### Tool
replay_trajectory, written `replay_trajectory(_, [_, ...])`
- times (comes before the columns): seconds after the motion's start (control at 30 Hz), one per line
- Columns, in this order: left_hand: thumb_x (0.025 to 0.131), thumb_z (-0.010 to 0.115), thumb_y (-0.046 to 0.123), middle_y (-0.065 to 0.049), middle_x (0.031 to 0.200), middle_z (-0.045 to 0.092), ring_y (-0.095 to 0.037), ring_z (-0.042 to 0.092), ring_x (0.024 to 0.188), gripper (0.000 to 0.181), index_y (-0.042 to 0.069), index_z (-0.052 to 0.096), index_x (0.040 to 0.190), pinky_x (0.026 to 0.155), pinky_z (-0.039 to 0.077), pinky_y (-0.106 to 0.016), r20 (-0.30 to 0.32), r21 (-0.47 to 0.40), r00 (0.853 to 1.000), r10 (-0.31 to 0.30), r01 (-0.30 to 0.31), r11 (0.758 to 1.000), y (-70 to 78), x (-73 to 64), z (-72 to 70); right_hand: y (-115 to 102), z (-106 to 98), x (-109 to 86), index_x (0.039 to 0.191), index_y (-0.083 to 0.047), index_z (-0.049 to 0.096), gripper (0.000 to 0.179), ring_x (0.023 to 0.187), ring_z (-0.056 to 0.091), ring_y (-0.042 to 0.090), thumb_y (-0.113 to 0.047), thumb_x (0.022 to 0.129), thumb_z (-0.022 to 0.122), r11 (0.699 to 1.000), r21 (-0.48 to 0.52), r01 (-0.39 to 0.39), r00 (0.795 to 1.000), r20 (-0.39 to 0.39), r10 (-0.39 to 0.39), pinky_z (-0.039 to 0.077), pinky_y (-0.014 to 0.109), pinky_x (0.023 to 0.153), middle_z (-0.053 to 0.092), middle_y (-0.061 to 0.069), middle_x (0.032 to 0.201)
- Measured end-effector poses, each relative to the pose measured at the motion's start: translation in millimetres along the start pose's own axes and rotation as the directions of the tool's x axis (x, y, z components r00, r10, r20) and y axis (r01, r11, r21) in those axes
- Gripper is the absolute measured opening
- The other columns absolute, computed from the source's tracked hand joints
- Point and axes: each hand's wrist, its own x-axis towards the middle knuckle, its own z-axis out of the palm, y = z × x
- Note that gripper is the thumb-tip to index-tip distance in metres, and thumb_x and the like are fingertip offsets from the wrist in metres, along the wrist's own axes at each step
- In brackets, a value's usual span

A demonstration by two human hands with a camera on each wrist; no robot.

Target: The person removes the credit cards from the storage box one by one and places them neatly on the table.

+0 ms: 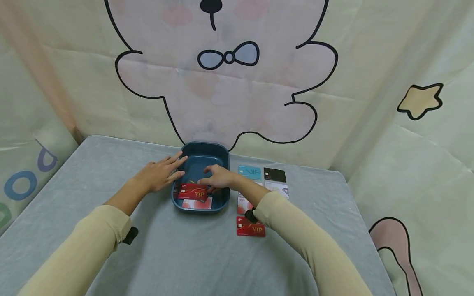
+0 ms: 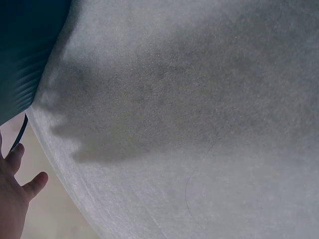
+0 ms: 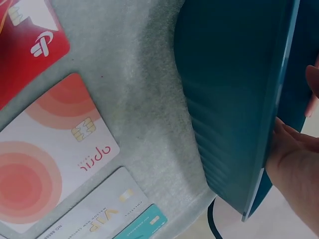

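Observation:
My right hand (image 1: 219, 178) reaches over the right wall of a dark blue bin (image 1: 226, 164), fingers bent down inside. Its fingertips are at the upper right edge of a red VIP card (image 1: 190, 192); I cannot tell whether they pinch a card. Under that red card lies a white and pink card (image 1: 196, 204), and a small dark, gold-marked corner peeks out above it. My left hand (image 1: 160, 173) lies with spread fingers at the bin's left rim. In the left wrist view only part of a hand (image 2: 15, 194) shows beside the bin (image 2: 25, 59).
Right of the bin, cards lie in rows: blue VIP (image 1: 249, 172), black (image 1: 275, 174), white (image 1: 277, 189), pink-circled (image 1: 242, 205) and red VIP (image 1: 250, 229). My right forearm covers some of them. A grey cloth (image 1: 177, 255) covers the table, with a printed curtain (image 1: 229, 102) behind.

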Motion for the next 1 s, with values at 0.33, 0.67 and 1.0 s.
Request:
replay_trajectory(0.33, [0.106, 0.042, 0.043, -0.016, 0.165, 0.015, -0.048, 0.027, 0.144, 0.064, 0.013, 0.024, 0.159, 0.104, 0.028, -0.074, -0.002, -0.010, 1.000, -0.004, 0.004, 1.000, 2.1, -0.2, -0.6, -5, 5, -0.5, 0.145, 0.000, 0.042, 0.057, 0.096, 0.071, 0.032, -0.028, 0.100, 0.062, 1.000, 0.004, -0.021, 0.999, -0.040, 0.021, 0.057, 0.042, 0.087, 0.058, 0.019, 0.127])
replay_trajectory(0.67, [0.106, 0.042, 0.043, -0.017, 0.165, 0.015, -0.048, 0.027, 0.143, 0.064, 0.013, 0.024, 0.159, 0.103, 0.029, -0.074, -0.002, -0.002, 1.000, -0.005, 0.005, 1.000, 1.1, 0.9, 1.9, -13, 13, -3.2, 0.141, 0.000, 0.047, 0.051, 0.094, 0.069, 0.032, -0.027, 0.100, 0.061, 0.998, 0.008, -0.057, 0.993, -0.099, 0.057, 0.058, 0.041, 0.084, 0.060, 0.015, 0.117])
replay_trajectory(1.0, [0.106, 0.043, 0.043, -0.017, 0.165, 0.015, -0.049, 0.027, 0.143, 0.064, 0.013, 0.024, 0.159, 0.103, 0.028, -0.074, -0.011, -0.006, 1.000, -0.011, 0.011, 1.000, -0.6, 1.7, 4.0, -15, 15, 1.9, 0.138, -0.002, 0.049, 0.048, 0.091, 0.069, 0.029, -0.028, 0.099, 0.062, 0.997, 0.024, -0.079, 0.989, -0.122, 0.081, 0.059, 0.038, 0.082, 0.059, 0.014, 0.118])
